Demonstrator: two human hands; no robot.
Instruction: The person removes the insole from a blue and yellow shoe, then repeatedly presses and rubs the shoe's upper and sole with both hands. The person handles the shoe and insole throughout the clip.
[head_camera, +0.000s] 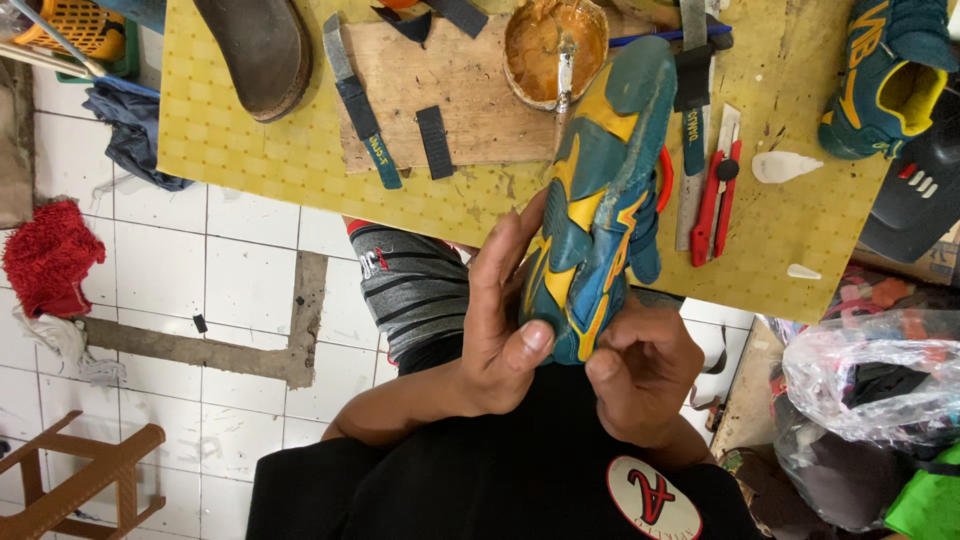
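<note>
I hold a teal and yellow sports shoe (600, 190) sole-up above my lap, its toe pointing away over the yellow board (250, 140). My left hand (500, 310) wraps the heel end from the left, thumb pressed on the sole. Curled fingers of my right hand (645, 370) pinch the heel's right edge. The matching second shoe (885, 80) lies at the board's far right.
On the board are a wooden plank (480, 110), a bowl of brown glue (555, 45) with a brush, a red utility knife (715, 200), black straps (360, 105), a brown sole (255, 50) and a small white nozzle (785, 165). A plastic bag (880, 375) sits right; a wooden stool (80, 480) stands lower left.
</note>
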